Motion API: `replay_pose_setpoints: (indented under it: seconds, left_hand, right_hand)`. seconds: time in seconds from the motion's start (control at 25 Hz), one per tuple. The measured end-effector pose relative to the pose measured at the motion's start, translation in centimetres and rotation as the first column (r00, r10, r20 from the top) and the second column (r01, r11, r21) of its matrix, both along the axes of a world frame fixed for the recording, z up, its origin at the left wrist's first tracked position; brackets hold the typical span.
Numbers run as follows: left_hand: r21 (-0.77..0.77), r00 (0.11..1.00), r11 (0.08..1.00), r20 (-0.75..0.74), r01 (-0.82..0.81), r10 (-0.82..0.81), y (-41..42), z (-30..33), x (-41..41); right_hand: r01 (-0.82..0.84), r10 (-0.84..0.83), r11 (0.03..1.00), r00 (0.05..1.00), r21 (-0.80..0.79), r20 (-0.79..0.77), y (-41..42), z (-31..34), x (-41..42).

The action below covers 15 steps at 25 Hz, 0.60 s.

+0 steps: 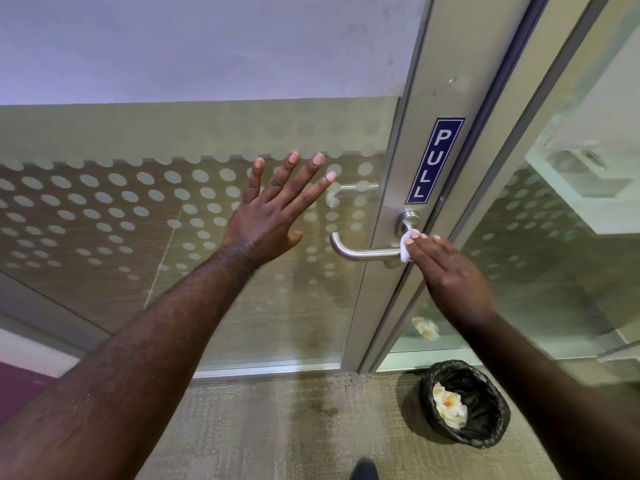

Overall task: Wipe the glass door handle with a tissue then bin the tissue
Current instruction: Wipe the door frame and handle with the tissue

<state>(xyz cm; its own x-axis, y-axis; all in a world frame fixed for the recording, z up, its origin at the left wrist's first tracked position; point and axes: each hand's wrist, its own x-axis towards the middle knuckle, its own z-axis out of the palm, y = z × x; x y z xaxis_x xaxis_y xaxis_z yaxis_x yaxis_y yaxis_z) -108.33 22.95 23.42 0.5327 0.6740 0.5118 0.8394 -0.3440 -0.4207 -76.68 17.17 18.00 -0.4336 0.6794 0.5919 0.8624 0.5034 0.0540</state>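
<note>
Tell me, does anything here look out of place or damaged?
Nothing stands out. The handle looks intact, the right hand presses the tissue on it, the left hand is spread at the glass, and the bin stands upright.

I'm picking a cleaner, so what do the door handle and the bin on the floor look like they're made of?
Door handle: looks like brushed stainless steel or similar metal, a satin grey sheen with soft highlights. Bin: a dark woven or mesh body, material unclear, apparently lined with a glossy black plastic bag.
</note>
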Motion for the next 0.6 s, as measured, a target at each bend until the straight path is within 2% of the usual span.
replay_pose_setpoints:
  seconds: [0.04,0.08,0.12,0.16,0.2,0.24,0.28,0.36,0.44,0.52,0.6]
  left_hand:
    - [0.006,1.0,1.0,0.005,-0.002,0.002,0.0,0.0,0.0]
    - [0.012,1.0,1.0,0.012,-0.003,0.003,-0.1,0.0,0.1]
    - [0.018,1.0,1.0,0.018,-0.002,0.001,-0.1,0.0,0.1]
    - [0.024,1.0,1.0,0.024,0.001,-0.002,-0.2,-0.1,0.1]
    - [0.028,1.0,1.0,0.027,0.006,-0.007,-0.2,-0.1,0.1]
    - [0.026,0.999,1.0,0.03,0.008,-0.009,-0.1,-0.1,0.1]
    - [0.024,0.999,1.0,0.034,0.008,-0.009,-0.1,-0.1,0.1]
    - [0.018,0.999,1.0,0.043,0.006,-0.007,0.0,-0.2,0.1]
    - [0.014,0.999,1.0,0.05,0.008,-0.009,0.0,-0.3,0.2]
    - [0.017,0.999,1.0,0.05,0.009,-0.009,-0.1,-0.3,0.2]
    - [0.014,0.998,1.0,0.055,0.011,-0.012,-0.1,-0.3,0.2]
  right_hand:
    - [0.106,-0.111,0.994,0.974,-0.036,-0.199,-0.7,-0.2,-0.4]
    - [0.177,-0.221,0.974,0.863,-0.138,-0.455,-1.3,-0.4,-1.3]
    - [0.16,-0.316,0.946,0.642,-0.281,-0.699,-1.6,-0.3,-2.3]
    - [0.032,-0.388,0.915,0.338,-0.402,-0.857,-1.5,-0.2,-3.3]
    - [-0.153,-0.448,0.882,0.027,-0.446,-0.894,-1.1,0.1,-4.2]
    - [-0.309,-0.503,0.847,-0.201,-0.433,-0.84,-0.7,0.4,-5.0]
    - [-0.421,-0.556,0.811,-0.338,-0.407,-0.759,-0.4,0.9,-5.5]
    - [-0.54,-0.626,0.762,-0.471,-0.358,-0.622,0.2,2.0,-5.8]
    - [-0.598,-0.627,0.76,-0.575,-0.254,-0.525,0.5,2.7,-5.6]
    - [-0.599,-0.607,0.782,-0.667,-0.174,-0.432,0.6,2.9,-5.5]
    - [-0.578,-0.589,0.801,-0.714,-0.157,-0.379,0.6,2.6,-5.4]
